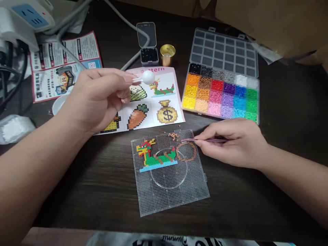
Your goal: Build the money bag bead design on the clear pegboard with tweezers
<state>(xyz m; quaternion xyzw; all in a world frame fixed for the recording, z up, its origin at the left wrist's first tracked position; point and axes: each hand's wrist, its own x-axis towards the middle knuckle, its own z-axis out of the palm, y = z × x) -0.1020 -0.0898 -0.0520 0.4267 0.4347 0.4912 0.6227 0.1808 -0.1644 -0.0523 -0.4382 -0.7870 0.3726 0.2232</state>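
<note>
My left hand (102, 92) pinches the handle of a small white spoon (148, 77) above the printed pattern sheet (120, 119). In my right hand (230, 141) is a pair of tweezers (191, 139), its tips over the upper right of a clear pegboard (171, 201). Fuse beads on the board form a green dragon boat (159, 159) with a light blue strip below it. A brown ring of beads (186, 160) lies to its right. Loose brown beads (174, 136) are scattered by the tweezer tips, a few of them on the table.
An open compartment box (258, 99) of coloured beads stands at the back right. Behind the sheet are a small box of black beads (149, 56) and a gold cup (167, 54). A power strip (28, 20), cables, a red-edged leaflet (66, 65) and a plastic bag (16, 129) occupy the left.
</note>
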